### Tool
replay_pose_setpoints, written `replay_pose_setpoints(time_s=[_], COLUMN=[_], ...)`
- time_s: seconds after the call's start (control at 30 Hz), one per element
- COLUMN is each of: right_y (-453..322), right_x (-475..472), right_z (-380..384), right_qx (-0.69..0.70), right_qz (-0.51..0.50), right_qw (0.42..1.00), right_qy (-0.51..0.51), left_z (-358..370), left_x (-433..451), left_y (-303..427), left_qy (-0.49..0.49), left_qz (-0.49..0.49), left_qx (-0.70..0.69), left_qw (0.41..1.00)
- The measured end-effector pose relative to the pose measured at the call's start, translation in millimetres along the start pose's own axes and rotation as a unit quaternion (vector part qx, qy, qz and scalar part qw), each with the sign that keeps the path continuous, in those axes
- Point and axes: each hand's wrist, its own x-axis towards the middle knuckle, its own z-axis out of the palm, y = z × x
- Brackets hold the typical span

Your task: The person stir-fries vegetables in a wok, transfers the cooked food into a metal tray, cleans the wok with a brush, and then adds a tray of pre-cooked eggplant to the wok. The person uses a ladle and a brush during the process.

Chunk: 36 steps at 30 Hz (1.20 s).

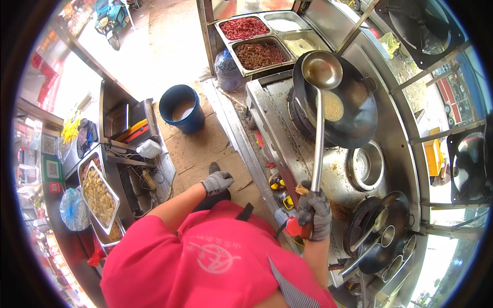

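Observation:
My right hand [315, 211], in a grey knit glove, grips the handle end of a long-handled steel ladle [322, 70]. The ladle's bowl hangs over the far side of a large black wok [354, 133], which sits tilted on a burner at the back of the steel range. Bubbling, pale liquid [332, 106] lies in the wok. Beside the same hand is the tied end of a bamboo wok brush [302, 189], partly hidden by the glove. Gloved too, my left hand [218, 183] is loosely curled in front of my body, away from the range, with nothing visible in it.
Steel pans of minced meat [259, 54] and sauces stand beyond the wok. A metal basin [366, 165] rests on the range near a second wok [400, 231] with a strainer and ladle. A blue bucket [181, 123] stands on the floor; food trays [115, 208] line the left counter.

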Motion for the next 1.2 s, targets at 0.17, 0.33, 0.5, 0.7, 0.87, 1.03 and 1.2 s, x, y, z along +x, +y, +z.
replay_pose_setpoints(time_s=[0.17,0.33,0.5,0.7,0.87,1.03,1.2], right_y=[17.2,45.7,39.0,39.3,7.2,2.0,-8.2], right_x=[243.8,456.1,529.5,564.6,528.0,539.5,533.2], right_z=[111.8,101.1,138.0,128.5,144.9,143.4,143.8], right_qx=[-0.141,-0.498,-0.657,-0.397,-0.245,-0.336,-0.290], right_qz=[-0.058,-0.118,-0.040,-0.082,-0.061,-0.057,-0.025], right_qw=[0.986,0.826,0.700,0.889,0.951,0.918,0.937], right_qy=[0.070,0.236,0.279,0.212,0.176,0.203,0.192], left_z=[-179.5,-277.5,-259.2,-221.8,-302.4,-376.9,-395.6], left_x=[-24.7,-108.3,-165.1,-141.4,-46.3,51.2,103.2], left_y=[-129.5,-236.3,-319.0,-377.8,-250.8,-209.1,-122.5], left_qy=[0.241,0.410,0.393,0.338,0.310,0.248,0.259], left_qz=[-0.124,-0.239,-0.379,-0.392,-0.346,-0.314,-0.268], left_qx=[-0.143,-0.424,-0.412,-0.389,-0.458,-0.366,-0.370], left_qw=[0.952,0.771,0.729,0.762,0.758,0.841,0.851])
